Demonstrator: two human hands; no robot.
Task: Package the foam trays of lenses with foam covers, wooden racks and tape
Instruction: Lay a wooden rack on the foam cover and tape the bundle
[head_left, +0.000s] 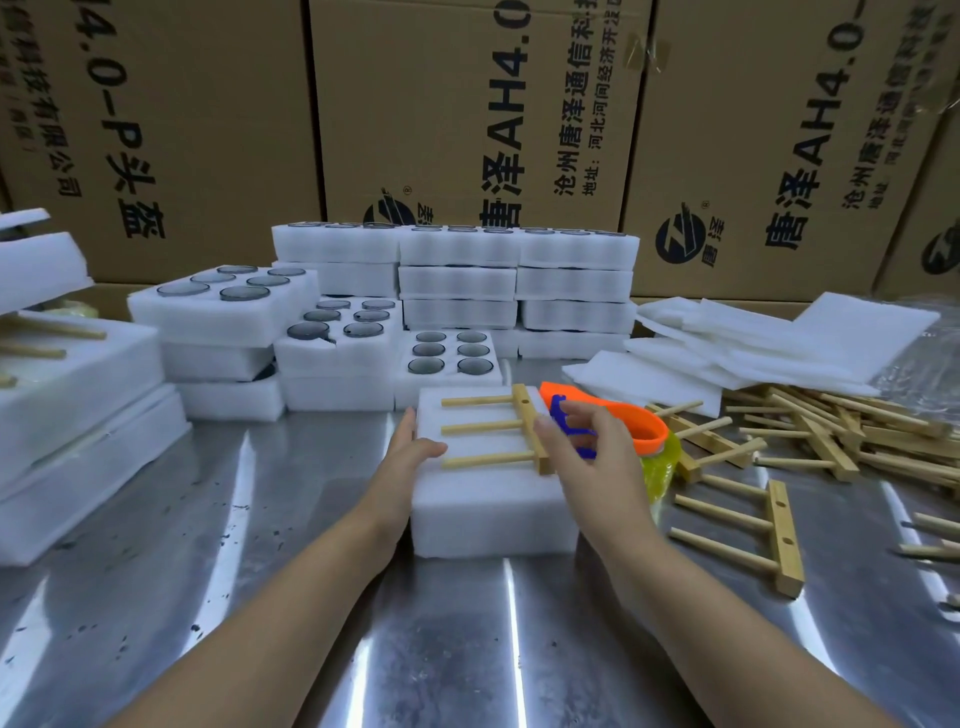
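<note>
A stack of white foam (467, 499) stands on the metal table (260, 571) in front of me, covered on top. A wooden rack (525, 427) lies across that cover, its three dowels pointing left. My left hand (410, 449) rests against the stack's left side, thumb on the top edge. My right hand (597, 467) is at the stack's right edge, fingers curled around the blue handle of an orange tape dispenser (639, 421) that carries a yellowish tape roll (662, 465). The hand is slightly blurred.
Open foam trays of dark lenses (452, 353) and stacked trays (519, 280) stand behind. Loose foam covers (727, 343) and a heap of wooden racks (831, 431) lie at the right, one rack (779, 535) nearer. Packed bundles (62, 415) sit at the left, cartons (467, 104) behind.
</note>
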